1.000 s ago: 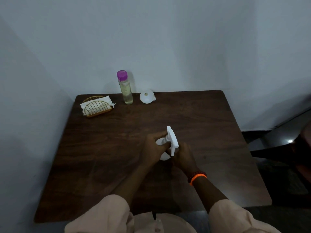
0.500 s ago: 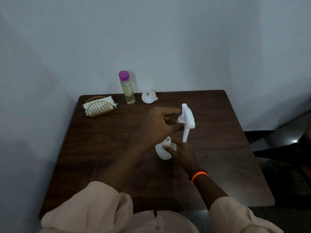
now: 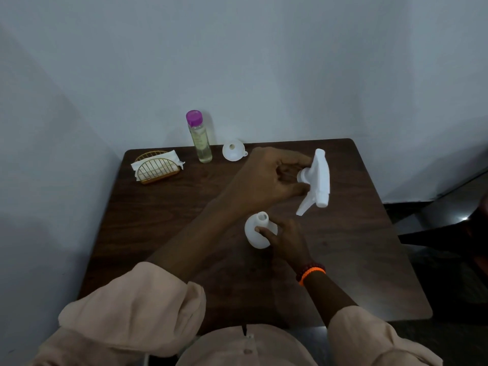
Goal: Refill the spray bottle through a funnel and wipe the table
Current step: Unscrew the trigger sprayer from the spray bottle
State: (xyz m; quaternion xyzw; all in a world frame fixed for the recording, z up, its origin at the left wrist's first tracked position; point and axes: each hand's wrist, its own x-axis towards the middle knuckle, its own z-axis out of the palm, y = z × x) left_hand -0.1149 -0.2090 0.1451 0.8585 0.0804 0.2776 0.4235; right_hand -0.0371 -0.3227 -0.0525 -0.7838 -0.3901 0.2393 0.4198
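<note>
At the bench's (image 3: 163,233) far left corner sits a wire napkin holder (image 3: 158,167); along the far edge stand the refill bottle (image 3: 200,140), then the funnel (image 3: 233,153). Mid-bench, the right hand (image 3: 286,240) grips the uncapped spray bottle (image 3: 257,231), mouth up. Left hand (image 3: 266,178), crossed rightward, pinches the detached trigger head (image 3: 318,178) above the bench. Funnel lies far-left of the bottle mouth, nearer the left hand.

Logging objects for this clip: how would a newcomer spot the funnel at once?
Look along the far edge of the dark wooden table, by the wall. Right of the clear purple-capped bottle lies the small white plastic funnel: a round cone showing its centre hole, with a tiny loop tab on the rim.
</note>
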